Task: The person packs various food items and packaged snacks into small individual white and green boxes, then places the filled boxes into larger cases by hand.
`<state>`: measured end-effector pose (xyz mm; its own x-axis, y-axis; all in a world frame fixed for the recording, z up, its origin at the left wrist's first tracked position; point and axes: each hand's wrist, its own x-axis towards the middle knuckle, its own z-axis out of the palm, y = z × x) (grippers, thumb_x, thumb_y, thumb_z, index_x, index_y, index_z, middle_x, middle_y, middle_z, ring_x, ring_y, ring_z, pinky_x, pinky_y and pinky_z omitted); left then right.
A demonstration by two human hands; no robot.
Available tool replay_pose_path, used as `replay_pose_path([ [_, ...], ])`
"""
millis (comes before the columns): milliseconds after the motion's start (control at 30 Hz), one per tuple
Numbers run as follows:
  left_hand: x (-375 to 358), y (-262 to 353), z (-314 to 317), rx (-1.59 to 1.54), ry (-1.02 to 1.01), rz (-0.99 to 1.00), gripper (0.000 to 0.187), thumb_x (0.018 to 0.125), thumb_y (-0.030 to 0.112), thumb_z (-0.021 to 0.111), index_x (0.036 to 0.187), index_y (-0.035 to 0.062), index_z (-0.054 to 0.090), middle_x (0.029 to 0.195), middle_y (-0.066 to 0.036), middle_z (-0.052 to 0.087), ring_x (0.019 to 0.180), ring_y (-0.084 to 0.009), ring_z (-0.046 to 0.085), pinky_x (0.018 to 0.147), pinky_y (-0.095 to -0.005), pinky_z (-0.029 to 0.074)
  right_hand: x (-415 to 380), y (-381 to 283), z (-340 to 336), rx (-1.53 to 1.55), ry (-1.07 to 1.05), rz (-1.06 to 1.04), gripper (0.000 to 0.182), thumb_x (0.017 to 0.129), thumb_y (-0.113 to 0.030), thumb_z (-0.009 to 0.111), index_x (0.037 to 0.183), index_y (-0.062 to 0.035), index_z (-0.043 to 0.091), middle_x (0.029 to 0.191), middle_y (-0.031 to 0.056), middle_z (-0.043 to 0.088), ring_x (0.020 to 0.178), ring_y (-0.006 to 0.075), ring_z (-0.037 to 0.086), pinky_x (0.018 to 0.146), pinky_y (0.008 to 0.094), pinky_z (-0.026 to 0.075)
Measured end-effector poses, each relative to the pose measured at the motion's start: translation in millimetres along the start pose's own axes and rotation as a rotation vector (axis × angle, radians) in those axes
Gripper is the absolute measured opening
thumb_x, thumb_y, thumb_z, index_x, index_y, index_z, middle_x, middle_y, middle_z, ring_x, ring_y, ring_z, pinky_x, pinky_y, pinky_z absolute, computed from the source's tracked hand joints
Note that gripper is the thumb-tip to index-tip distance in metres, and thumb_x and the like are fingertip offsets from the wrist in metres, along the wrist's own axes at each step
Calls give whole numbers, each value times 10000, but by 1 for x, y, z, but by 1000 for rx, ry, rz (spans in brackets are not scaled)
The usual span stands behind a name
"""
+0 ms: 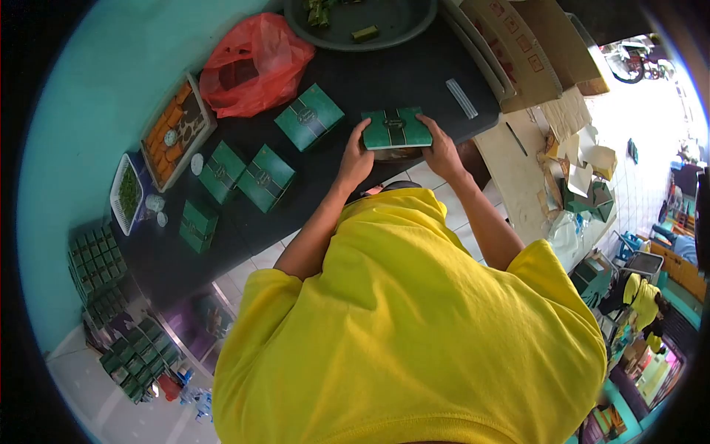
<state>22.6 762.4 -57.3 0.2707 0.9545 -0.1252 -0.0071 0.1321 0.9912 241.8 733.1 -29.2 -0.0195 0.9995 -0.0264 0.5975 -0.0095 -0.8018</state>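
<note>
A green box (396,129) with a dark band and a label is held level at the dark table's front edge. My left hand (356,159) grips its left end, thumb on top. On the right end, my right hand (442,152) grips it the same way; the fingers beneath are hidden. Left of my hands lies another green box (309,117) of the same design. Farther left are two similar boxes, one box (267,178) beside a smaller-looking box (222,172). One more green box (198,225) sits near the table's left front edge.
A red plastic bag (255,65), a tray of orange-brown pieces (168,137) and a white basket of green bits (127,194) line the wall side. A grey basin (362,37) and cardboard carton (518,55) stand at the back. Stacked green boxes (137,359) are lower left.
</note>
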Motion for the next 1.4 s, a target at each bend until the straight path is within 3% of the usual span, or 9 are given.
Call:
replay_pose_path([
  [133,-10,-24,-5,299,-14,167,499,894,17,537,1374,30,401,1297,-172,521,1203,-274,525,1009,-340,398,-7,8,6,-6,-2,-39,695,715,134,516,1356,-100,384,1269,220,530,1204,408,496,1026,396,399],
  [267,-1,-22,-3,280,-8,167,512,879,14,542,1370,39,401,1302,-188,505,1218,-316,508,1012,-360,396,7,16,8,239,23,-1,638,725,135,510,1311,-93,403,1224,202,551,1195,389,511,989,374,414],
  [500,-1,-12,2,280,17,169,521,869,62,575,1358,38,395,1308,-199,496,1221,-335,496,1012,-376,396,7,16,14,130,40,15,548,755,101,555,1238,-107,401,1193,238,560,1113,450,541,903,428,462],
  [667,-14,-24,-8,440,-85,198,632,873,175,633,1416,57,331,1423,-254,378,1318,-392,394,1052,-405,369,-11,29,6,22,-38,-101,757,766,87,609,1420,-130,295,1364,232,446,1264,411,436,1032,423,395],
  [833,-17,-15,-19,715,-257,323,797,872,405,650,1480,104,232,1507,-295,187,1367,-443,282,1065,-450,364,-21,19,-22,-175,-300,-83,742,880,-217,647,1492,-182,228,1475,205,328,1322,372,388,1096,441,359],
  [1167,-18,-19,-18,758,-220,202,652,896,388,616,1461,250,320,1491,-257,263,1337,-423,345,1015,-466,423,-27,18,-24,-357,-311,-143,590,926,-238,599,1451,-231,330,1434,195,365,1269,369,439,1081,451,379],
  [1267,-14,-14,-20,781,-232,192,651,893,381,622,1458,239,330,1485,-257,274,1332,-422,354,1026,-463,411,-22,16,-22,-169,-247,-153,575,918,-247,602,1435,-171,362,1416,167,400,1232,329,476,1048,413,412],
  [1333,-17,-9,-19,763,-243,178,645,894,377,624,1453,224,342,1481,-260,281,1330,-426,355,1038,-458,397,-7,40,-8,591,74,171,564,905,-324,623,1382,-86,440,1348,147,479,1205,263,493,980,365,442],
  [1400,-17,-9,-18,747,-243,194,642,894,366,629,1450,215,347,1478,-262,284,1330,-427,355,1038,-454,396,15,34,-10,619,61,343,531,905,-332,621,1333,-47,487,1284,138,530,1173,235,511,947,351,448],
])
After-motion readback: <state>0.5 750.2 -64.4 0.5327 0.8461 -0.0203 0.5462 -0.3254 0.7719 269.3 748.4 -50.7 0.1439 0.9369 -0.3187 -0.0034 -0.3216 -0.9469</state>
